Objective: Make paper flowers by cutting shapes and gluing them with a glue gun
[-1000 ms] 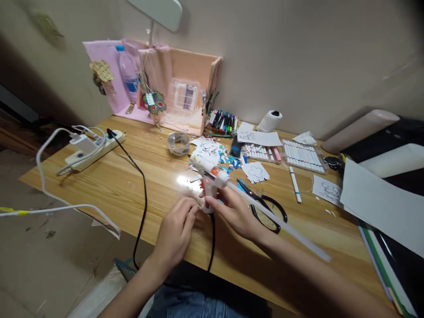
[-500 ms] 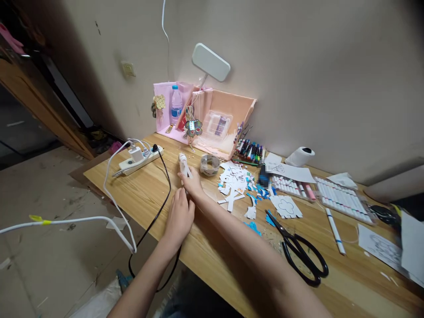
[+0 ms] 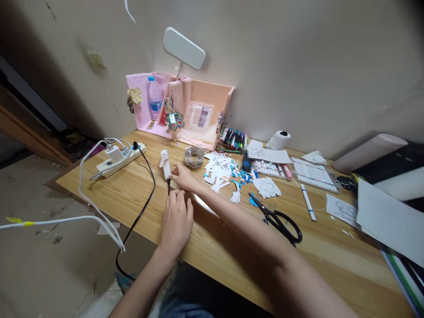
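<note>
Hands close together: right hand (image 3: 184, 177) has fingertips at the glue gun (image 3: 165, 167) handle base, probably steadying it; left hand (image 3: 177, 216) lies palm down by the cord (image 3: 169, 187), can't tell if pressing it; gun sits on tabletop (image 3: 212, 251) between tape roll (image 3: 194, 163) and power strip (image 3: 115, 168), apart from paper scraps (image 3: 220, 167), likely for heat
</note>
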### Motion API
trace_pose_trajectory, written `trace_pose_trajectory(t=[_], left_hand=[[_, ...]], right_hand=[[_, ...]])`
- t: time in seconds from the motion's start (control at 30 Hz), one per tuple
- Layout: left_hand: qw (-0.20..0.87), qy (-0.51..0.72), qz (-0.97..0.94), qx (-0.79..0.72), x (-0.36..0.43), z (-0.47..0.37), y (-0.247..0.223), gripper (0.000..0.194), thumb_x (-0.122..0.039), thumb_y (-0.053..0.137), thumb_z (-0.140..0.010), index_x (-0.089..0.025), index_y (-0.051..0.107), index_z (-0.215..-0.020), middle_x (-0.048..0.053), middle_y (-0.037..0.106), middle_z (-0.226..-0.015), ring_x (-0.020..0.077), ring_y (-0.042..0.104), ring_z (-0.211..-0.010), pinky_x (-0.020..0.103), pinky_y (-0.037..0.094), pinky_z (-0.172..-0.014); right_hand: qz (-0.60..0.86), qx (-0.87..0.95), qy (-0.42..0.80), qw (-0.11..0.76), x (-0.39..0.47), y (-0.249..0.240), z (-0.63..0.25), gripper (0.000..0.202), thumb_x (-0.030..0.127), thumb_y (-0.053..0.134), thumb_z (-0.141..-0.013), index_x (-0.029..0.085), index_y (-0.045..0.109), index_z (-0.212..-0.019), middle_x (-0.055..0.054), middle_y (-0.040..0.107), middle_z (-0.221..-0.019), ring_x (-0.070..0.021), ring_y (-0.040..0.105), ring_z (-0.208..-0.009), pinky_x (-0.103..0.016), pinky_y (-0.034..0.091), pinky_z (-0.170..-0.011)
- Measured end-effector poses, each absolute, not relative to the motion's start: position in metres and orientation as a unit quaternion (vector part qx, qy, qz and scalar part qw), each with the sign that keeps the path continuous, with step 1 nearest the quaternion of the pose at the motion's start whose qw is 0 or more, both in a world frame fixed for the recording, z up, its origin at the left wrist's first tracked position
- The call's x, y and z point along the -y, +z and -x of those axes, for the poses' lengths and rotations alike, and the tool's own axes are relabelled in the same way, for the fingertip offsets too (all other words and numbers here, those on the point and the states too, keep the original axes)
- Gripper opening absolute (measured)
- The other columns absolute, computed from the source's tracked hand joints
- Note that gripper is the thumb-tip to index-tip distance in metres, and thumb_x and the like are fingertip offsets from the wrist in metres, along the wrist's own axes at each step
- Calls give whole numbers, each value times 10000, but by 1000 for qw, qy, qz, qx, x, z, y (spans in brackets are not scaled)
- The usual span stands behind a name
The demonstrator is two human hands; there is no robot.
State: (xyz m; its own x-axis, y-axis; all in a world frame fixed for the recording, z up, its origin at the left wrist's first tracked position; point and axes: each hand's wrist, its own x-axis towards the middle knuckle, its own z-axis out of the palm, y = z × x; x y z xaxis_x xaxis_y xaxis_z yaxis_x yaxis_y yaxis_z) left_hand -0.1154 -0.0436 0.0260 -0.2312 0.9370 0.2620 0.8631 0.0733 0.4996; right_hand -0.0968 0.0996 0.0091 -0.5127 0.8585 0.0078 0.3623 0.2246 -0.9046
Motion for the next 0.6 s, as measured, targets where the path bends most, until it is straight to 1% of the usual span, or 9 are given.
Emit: trace_pose_trajectory(t=[0.1,0.17,0.23,0.3,0.33,0.4,0.5,0.6], left_hand=[[118,259,-689,-667,27,99,33,192,-195,352,-886,-160,540,-902,105,564,-922,241,557,-903,409,474,-776],[166,222,-753,-596,6,84,33,163,-202,410,-862,-166,555,-926,95,585,-964,227,557,-925,367,468,-780],[208,160,-809,-526,-17,66,32,174,-261,523,-808,-173,576,-947,93,594,-1020,233,556,-967,342,457,-790],[245,68,-835,-489,-37,48,30,308,-356,685,-666,-174,595,-898,82,616,-964,245,576,-905,321,456,-732],[251,37,-838,-483,-44,40,31,381,-371,735,-597,-179,595,-895,68,620,-929,241,582,-876,307,451,-709],[246,2,-837,-488,-52,30,32,442,-337,782,-519,-184,589,-886,42,621,-857,229,586,-830,288,435,-676],[252,-11,-823,-510,-56,25,32,433,-305,785,-498,-189,572,-856,22,614,-805,209,579,-777,269,408,-625],[327,3,-789,-520,-59,28,27,412,-352,756,-527,-186,560,-849,2,597,-753,175,560,-700,244,384,-565]], right_hand=[[392,737,468,290,-92,22,35,156,164,570,-776,181,634,-917,-55,684,-949,-178,623,-894,-300,449,-819],[394,731,455,322,-86,30,-17,122,182,526,-802,168,638,-847,-56,678,-896,-165,624,-853,-292,455,-786],[430,726,411,346,-79,36,-68,117,220,533,-797,160,632,-786,-39,660,-797,-156,609,-768,-295,448,-749],[466,710,405,339,-69,37,-113,167,288,532,-803,150,624,-786,-23,638,-726,-143,585,-691,-281,444,-681],[488,698,404,335,-63,36,-132,203,323,529,-807,143,623,-795,-24,634,-717,-138,573,-664,-273,440,-651],[519,682,402,321,-50,28,-159,239,353,532,-805,133,624,-803,-33,638,-730,-136,570,-653,-264,435,-623],[529,672,415,311,-32,14,-181,239,345,513,-823,132,622,-834,-40,650,-744,-146,597,-677,-271,448,-637],[520,704,382,296,-22,6,-186,207,306,494,-849,151,630,-870,-43,663,-781,-155,599,-717,-285,441,-679]])
